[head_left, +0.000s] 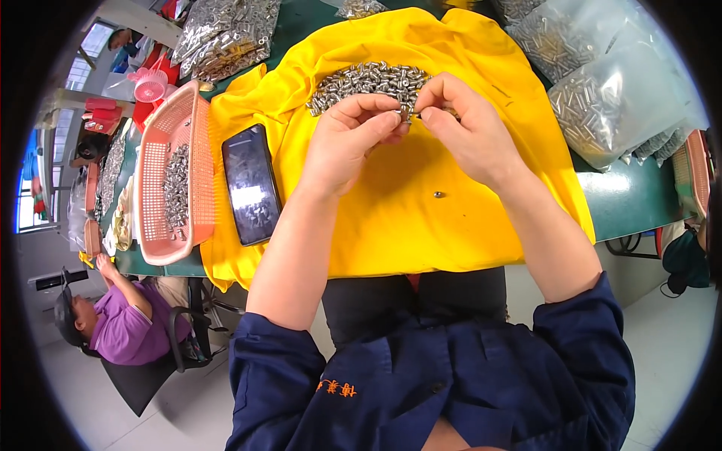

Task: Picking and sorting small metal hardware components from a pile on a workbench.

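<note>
Over a yellow cloth (391, 218) spread on the green table, my left hand (353, 139) and my right hand (466, 124) meet fingertip to fingertip. Between them they pinch a small silver metal part (410, 114); which hand bears it more I cannot tell. Just beyond the fingers lies a heap of small silver metal parts (365, 81) on the cloth. One loose dark small piece (438, 195) rests on the cloth below my right wrist.
A black phone (252, 184) lies on the cloth's left side. A pink plastic basket (169, 177) with metal parts stands further left. Clear bags of metal parts (602, 83) sit at the right and bags (226, 34) at the top left. A person in purple (120, 323) sits lower left.
</note>
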### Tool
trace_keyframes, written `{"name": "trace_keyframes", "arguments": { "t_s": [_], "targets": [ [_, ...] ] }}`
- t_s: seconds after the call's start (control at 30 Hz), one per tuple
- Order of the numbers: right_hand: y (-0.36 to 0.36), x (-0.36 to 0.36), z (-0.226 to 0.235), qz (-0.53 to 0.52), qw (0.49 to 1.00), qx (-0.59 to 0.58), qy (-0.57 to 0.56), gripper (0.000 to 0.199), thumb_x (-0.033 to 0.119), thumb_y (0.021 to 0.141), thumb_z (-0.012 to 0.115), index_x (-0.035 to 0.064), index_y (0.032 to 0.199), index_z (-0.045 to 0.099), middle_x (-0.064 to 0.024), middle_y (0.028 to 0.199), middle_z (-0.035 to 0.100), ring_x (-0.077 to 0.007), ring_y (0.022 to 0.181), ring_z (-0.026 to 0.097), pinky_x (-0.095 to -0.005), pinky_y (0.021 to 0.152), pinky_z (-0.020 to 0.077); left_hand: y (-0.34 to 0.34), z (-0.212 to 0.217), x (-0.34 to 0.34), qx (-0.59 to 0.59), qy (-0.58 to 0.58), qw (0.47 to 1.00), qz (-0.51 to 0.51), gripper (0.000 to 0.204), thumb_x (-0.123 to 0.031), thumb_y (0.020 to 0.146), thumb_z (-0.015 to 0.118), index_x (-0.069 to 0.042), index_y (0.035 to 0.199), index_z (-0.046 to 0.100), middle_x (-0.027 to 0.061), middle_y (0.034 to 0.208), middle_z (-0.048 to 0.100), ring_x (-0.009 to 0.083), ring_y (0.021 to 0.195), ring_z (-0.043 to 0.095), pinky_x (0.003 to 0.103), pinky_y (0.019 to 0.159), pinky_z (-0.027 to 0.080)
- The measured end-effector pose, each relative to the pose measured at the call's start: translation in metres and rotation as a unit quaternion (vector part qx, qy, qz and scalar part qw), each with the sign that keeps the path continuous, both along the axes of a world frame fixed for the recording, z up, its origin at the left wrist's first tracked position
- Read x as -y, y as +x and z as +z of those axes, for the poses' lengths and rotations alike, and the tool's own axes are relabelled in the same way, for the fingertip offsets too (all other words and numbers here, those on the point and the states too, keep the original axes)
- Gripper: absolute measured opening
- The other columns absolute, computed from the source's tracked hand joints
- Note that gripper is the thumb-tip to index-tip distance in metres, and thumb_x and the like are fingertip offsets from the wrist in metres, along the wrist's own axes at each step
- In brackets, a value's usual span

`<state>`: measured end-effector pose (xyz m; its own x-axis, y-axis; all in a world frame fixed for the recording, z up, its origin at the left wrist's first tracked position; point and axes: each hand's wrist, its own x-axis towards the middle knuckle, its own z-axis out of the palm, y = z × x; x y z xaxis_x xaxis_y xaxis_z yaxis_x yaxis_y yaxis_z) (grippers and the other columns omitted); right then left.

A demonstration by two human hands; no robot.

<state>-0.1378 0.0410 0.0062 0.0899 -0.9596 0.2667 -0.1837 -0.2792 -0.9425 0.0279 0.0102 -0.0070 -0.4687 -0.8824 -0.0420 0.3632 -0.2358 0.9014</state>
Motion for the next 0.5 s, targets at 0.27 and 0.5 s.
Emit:
{"name": "trace_keyframes", "arguments": {
  "t_s": [0.27, 0.5],
  "targets": [
    [-0.0011, -0.0007, -0.0010, 0.022, 1.000, -0.003, -0.014, 0.005, 0.006, 0.074, 0.046, 0.0024, 0.079, 0.046, -0.0025, 0.069, 0.049, -0.0087, 0.060, 0.043, -0.0227, 0.055, 0.0372, -0.0026, -0.0021, -0.0012, 0.002, -0.006, 1.000, -0.016, 0.015, -0.002, 0.078, 0.055, 0.000, 0.093, 0.056, 0.0069, 0.084, 0.059, 0.0141, 0.074, 0.059, 0.024, 0.069, 0.048],
    [0.0012, -0.0049, 0.0020, -0.024, 0.986, -0.143, -0.089, 0.004, 0.005, 0.074, 0.045, 0.0041, 0.077, 0.045, -0.0099, 0.061, 0.050, -0.0210, 0.054, 0.050, -0.0292, 0.052, 0.0401, -0.0063, -0.0039, -0.0007, 0.032, -0.017, 0.999, 0.005, 0.013, -0.002, 0.076, 0.057, 0.001, 0.089, 0.057, 0.0076, 0.083, 0.060, 0.0140, 0.072, 0.059, 0.024, 0.068, 0.048]
  ]
}}
